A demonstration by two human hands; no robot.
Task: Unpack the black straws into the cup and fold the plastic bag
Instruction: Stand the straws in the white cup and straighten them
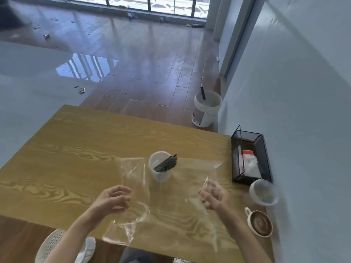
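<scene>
Upright at mid-table, the cup holds the black straws; around it the plastic bag lies spread for folding, left hand and right hand apparently pinching opposite edges.

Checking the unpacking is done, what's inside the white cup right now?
The cup holds a bundle of black straws leaning against its right rim, tips sticking out. Their lower ends and the cup's bottom are hidden by its wall.

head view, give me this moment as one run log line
black straws: in cup | plastic bag: spread on table, unfolded | left hand: fingers pinch bag edge | right hand: fingers pinch bag edge
</scene>
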